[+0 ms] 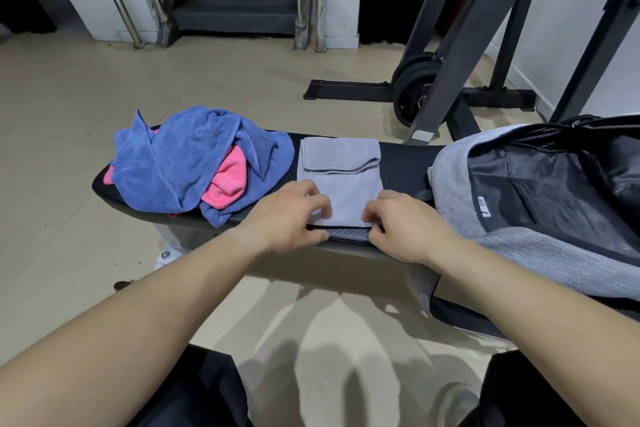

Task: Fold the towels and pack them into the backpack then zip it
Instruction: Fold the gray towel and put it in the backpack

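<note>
A: Grey towel (341, 180), where does it lie?
B: Partly folded, flat on the black bench (405, 156), between a crumpled blue towel (194, 156) heaped over a pink towel (228, 177) and the open backpack (453, 170).
A: And the hands?
B: Left hand (291, 215) pinches its near left corner, right hand (405, 229) its near right corner, fingers curled.

Folded grey towel (341, 180) lies flat beside open backpack (536, 204).
</note>
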The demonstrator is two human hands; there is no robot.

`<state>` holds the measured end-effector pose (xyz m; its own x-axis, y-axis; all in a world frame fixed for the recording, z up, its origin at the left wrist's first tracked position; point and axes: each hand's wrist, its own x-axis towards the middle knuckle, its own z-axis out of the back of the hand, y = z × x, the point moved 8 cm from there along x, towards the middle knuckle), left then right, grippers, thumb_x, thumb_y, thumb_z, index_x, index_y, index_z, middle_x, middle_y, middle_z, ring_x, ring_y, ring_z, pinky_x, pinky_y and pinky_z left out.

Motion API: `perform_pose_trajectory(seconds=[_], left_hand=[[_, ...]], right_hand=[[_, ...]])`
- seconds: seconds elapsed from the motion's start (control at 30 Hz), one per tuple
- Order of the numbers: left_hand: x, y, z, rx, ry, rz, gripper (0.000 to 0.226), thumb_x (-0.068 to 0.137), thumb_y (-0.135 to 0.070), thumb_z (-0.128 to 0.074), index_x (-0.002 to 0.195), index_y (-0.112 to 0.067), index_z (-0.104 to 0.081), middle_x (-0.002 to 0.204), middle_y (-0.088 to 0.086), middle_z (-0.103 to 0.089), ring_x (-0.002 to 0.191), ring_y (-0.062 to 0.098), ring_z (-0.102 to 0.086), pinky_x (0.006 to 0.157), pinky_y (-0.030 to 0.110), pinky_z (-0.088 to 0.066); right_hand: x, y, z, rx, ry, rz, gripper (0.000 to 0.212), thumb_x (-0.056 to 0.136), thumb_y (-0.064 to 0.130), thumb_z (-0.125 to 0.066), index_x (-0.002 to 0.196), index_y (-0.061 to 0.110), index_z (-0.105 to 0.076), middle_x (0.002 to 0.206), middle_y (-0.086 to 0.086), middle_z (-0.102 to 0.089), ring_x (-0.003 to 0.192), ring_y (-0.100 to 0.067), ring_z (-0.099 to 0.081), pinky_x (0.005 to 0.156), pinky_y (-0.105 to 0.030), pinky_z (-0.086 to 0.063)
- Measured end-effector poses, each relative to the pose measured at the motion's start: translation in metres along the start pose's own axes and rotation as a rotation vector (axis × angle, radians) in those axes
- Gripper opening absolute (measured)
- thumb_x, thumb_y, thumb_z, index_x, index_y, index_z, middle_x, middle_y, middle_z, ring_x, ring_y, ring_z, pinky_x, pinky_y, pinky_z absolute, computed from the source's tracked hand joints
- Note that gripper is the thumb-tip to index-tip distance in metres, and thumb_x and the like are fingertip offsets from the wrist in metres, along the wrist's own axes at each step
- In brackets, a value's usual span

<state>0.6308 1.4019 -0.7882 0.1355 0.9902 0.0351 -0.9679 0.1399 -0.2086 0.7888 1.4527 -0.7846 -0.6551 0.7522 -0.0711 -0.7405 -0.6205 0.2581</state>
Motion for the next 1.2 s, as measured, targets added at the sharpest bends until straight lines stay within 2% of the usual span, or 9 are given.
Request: perform_pose_trajectory(seconds=[0.1,0.2,0.33,0.47,0.57,0.7,0.87,1.03,1.2], left_hand=[[0.001,0.008,0.002,0.052,-0.01,0.026,0.011,0.09,-0.039,-0.058,0.1,-0.033,-0.059,0.102,-0.011,-0.05,0.095,0.016,-0.053,0.063,0.031,-0.039],[-0.002,0.024,0.006,0.043,0.024,0.096,0.008,0.084,-0.04,-0.059,0.089,-0.032,-0.058,0.093,-0.012,-0.051,0.088,0.014,-0.057,0.063,0.033,-0.047],[0.005,0.039,0.025,-0.053,-0.065,0.251,0.026,0.085,-0.056,-0.056,0.079,-0.031,-0.063,0.083,-0.016,-0.061,0.08,0.009,-0.059,0.067,0.032,-0.049],[0.035,0.042,0.031,-0.062,-0.217,0.241,0.011,0.09,-0.04,-0.06,0.097,-0.032,-0.062,0.099,-0.011,-0.059,0.098,0.018,-0.057,0.075,0.035,-0.048],[0.056,0.042,0.018,-0.061,-0.2,0.256,0.027,0.089,-0.037,-0.061,0.116,-0.032,-0.058,0.117,-0.007,-0.053,0.115,0.021,-0.046,0.084,0.038,-0.048],[0.078,0.037,0.009,-0.052,-0.207,0.257,0.048,0.085,-0.042,-0.065,0.129,-0.03,-0.051,0.128,-0.004,-0.047,0.121,0.023,-0.04,0.084,0.035,-0.04],[0.091,0.038,0.006,-0.088,-0.229,0.246,0.055,0.08,-0.048,-0.069,0.129,-0.032,-0.051,0.124,-0.005,-0.047,0.115,0.021,-0.041,0.09,0.034,-0.042],[0.09,0.039,0.031,-0.086,-0.437,0.22,0.02,0.093,-0.028,-0.057,0.112,-0.03,-0.06,0.111,-0.007,-0.058,0.104,0.022,-0.052,0.078,0.042,-0.049],[0.08,0.037,0.075,-0.212,-0.639,0.216,0.023,0.091,-0.015,-0.054,0.108,-0.025,-0.065,0.101,-0.006,-0.065,0.098,0.022,-0.057,0.077,0.04,-0.049]], right_hand=[[0.004,-0.004,0.006,-0.013,0.07,-0.034,0.028,0.085,0.019,-0.047,0.1,0.03,-0.068,0.109,0.009,-0.064,0.102,-0.022,-0.06,0.084,-0.039,-0.053],[0.008,-0.012,0.013,-0.035,0.107,-0.064,0.03,0.083,0.016,-0.045,0.095,0.032,-0.068,0.099,0.012,-0.067,0.098,-0.021,-0.061,0.084,-0.038,-0.052],[0.031,-0.023,0.041,0.066,-0.177,-0.08,0.026,0.089,0.02,-0.05,0.105,0.032,-0.067,0.103,0.011,-0.061,0.103,-0.022,-0.059,0.081,-0.037,-0.051],[0.062,-0.029,0.039,0.052,-0.257,-0.032,0.043,0.092,0.016,-0.056,0.132,0.03,-0.057,0.13,0.007,-0.049,0.12,-0.022,-0.047,0.09,-0.042,-0.05],[0.079,-0.031,0.03,-0.02,-0.247,-0.021,0.051,0.088,0.009,-0.057,0.135,0.03,-0.056,0.134,0.006,-0.046,0.121,-0.024,-0.042,0.088,-0.037,-0.044],[0.096,-0.035,0.033,-0.079,-0.278,-0.024,0.032,0.088,0.014,-0.061,0.115,0.03,-0.069,0.125,0.005,-0.053,0.117,-0.024,-0.044,0.09,-0.036,-0.042],[0.103,-0.045,0.054,0.178,-0.399,-0.01,0.012,0.092,0.021,-0.063,0.099,0.029,-0.069,0.102,0.008,-0.057,0.103,-0.02,-0.053,0.082,-0.037,-0.045],[0.1,-0.047,0.063,0.335,-0.484,-0.012,0.006,0.095,0.024,-0.057,0.1,0.028,-0.059,0.096,0.008,-0.064,0.092,-0.019,-0.057,0.078,-0.038,-0.047],[0.087,-0.042,0.088,0.327,-0.635,-0.062,0.007,0.096,0.031,-0.058,0.103,0.032,-0.059,0.089,0.003,-0.065,0.093,-0.021,-0.056,0.074,-0.04,-0.048]])
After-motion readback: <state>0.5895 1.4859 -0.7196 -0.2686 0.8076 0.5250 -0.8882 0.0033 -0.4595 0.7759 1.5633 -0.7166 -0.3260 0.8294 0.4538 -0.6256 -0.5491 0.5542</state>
